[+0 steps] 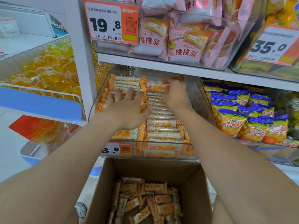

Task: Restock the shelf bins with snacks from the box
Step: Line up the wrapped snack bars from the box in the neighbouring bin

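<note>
At centre, the snack packs (pixel 161 123) are showing orange-and-white checkered ends; at upper right, the pie packets (pixel 184 47) are showing pink wrappers.

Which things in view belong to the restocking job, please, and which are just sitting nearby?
Job: clear plastic shelf bin; orange-and-white checked rice snack packets in it; brown cardboard box with more loose packets; left hand and right hand on the bin's packets.
Nearby: pink peach pie packets above; blue-and-yellow snack bags rightward; yellow jelly cups in white wire basket; orange price tag.
</note>
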Available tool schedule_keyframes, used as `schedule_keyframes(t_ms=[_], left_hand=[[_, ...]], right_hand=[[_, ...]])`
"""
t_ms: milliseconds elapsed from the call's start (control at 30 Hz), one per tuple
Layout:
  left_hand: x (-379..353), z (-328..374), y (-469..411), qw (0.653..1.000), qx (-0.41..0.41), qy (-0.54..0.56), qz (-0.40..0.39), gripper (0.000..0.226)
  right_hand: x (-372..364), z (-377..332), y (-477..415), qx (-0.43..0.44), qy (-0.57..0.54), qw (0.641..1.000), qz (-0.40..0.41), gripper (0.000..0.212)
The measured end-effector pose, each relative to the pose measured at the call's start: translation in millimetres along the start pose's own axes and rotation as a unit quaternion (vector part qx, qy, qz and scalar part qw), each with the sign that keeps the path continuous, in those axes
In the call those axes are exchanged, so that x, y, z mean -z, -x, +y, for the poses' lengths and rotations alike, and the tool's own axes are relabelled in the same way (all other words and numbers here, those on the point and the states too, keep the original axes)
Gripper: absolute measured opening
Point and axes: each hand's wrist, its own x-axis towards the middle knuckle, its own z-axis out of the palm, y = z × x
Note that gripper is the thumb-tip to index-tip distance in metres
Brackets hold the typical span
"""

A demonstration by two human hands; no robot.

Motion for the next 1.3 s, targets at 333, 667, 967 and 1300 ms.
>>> schedule_keyframes(t_ms=[333, 667, 967, 1300], left_hand=[[3.4, 1.7, 7.3, 0.999, -0.01, 0.018, 0.027, 0.08], [5.1, 3.7, 21.0, 0.993, -0.04, 0.057, 0.098, 0.071], [3.6, 15.9, 94.6, 0.936, -0.194, 0.103, 0.276, 0.02], [-131.0, 43.8, 159.8, 0.944, -0.19, -0.064, -0.261, 0.022]], right_hand=[[5.1, -1.2, 6.3, 0.031, 0.162, 0.985, -0.05, 0.074], [17.4, -13.4, 25.6, 0.053, 0.225, 0.973, 0.015, 0.061], [96.9, -38.0, 120.0, 0.116, 0.04, 0.986, -0.111, 0.022], [87.9, 9.7, 280.6, 0.135, 0.166, 0.778, -0.59, 0.027]])
